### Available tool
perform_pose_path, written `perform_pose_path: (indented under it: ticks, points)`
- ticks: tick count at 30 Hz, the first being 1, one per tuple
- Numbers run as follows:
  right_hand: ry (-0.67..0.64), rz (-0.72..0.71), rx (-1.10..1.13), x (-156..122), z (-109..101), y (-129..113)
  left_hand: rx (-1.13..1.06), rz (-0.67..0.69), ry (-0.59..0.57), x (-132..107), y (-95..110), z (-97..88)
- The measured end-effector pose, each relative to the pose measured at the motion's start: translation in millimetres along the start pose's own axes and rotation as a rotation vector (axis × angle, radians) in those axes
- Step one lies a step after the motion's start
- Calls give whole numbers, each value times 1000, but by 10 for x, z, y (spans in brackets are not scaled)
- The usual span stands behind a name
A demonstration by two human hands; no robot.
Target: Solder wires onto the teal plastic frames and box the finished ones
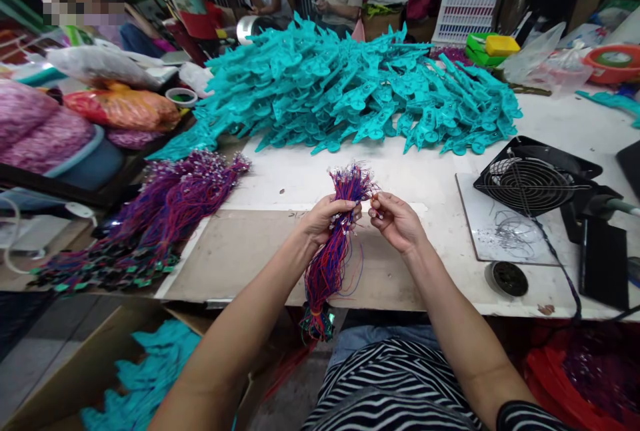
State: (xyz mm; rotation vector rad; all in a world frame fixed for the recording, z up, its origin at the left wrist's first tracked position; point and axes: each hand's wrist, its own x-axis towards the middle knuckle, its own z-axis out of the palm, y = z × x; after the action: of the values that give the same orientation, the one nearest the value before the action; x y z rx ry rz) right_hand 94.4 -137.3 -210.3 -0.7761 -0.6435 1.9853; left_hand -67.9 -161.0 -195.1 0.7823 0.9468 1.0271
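Observation:
My left hand (327, 217) is wrapped round a bundle of red and blue wires (330, 254) held upright over the near edge of the table. The bundle's frayed tips fan out above the fist and its lower end hangs below the table edge with small green boards on it. My right hand (395, 219) is just to the right, fingers pinched on a wire end at the top of the bundle. Both hands hover above a brown cardboard sheet (240, 251) on the white table (430, 177).
A big heap of teal plastic parts (350, 87) fills the table's far side. Another pile of purple-red wires (165, 211) lies at left. A black fan (530, 181), a metal plate (500, 231) and a small round tin (506, 277) sit at right. People sit at the back.

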Motion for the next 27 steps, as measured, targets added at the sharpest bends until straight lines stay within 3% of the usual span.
perform_pose_path:
  ticks: [14, 22, 27]
  points:
    - [58, -87, -56, 71, 23, 44, -71, -16, -121, 14, -30, 21]
    - [-17, -3, -85, 25, -36, 30, -67, -20, 58, 66, -70, -101]
    - [33, 18, -103, 78, -77, 52, -61, -46, 123, 69, -77, -136]
